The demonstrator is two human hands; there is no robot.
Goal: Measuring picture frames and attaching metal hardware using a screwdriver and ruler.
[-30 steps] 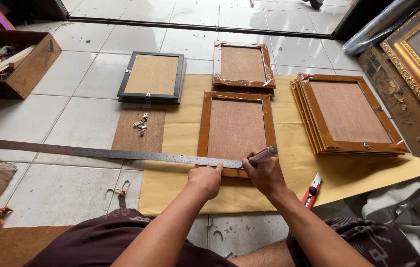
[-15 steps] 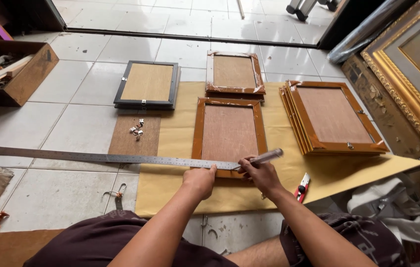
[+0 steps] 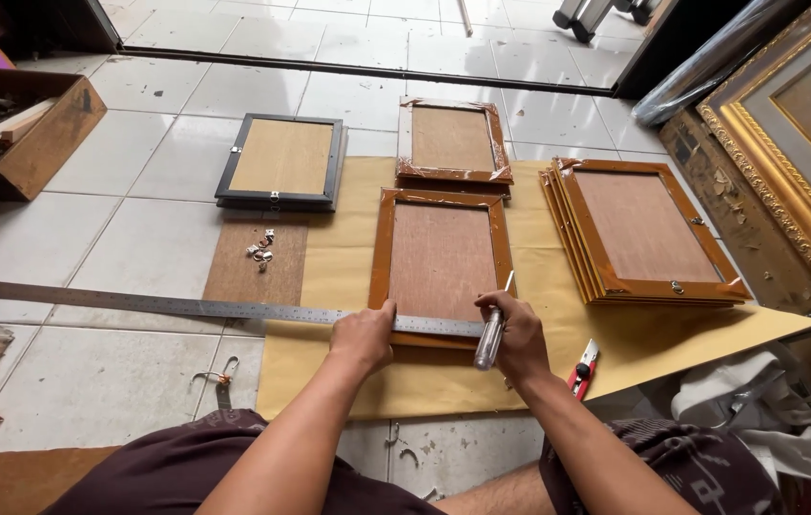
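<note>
Fingers of the left hand press the steel ruler across the brown frame; the right hand grips what seems a screwdriver.

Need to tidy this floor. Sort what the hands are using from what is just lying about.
In use: left hand, long steel ruler, orange frame, right hand, clear-handled tool.

Lying about: black frame, frame stack, red cutter, wooden box.
</note>
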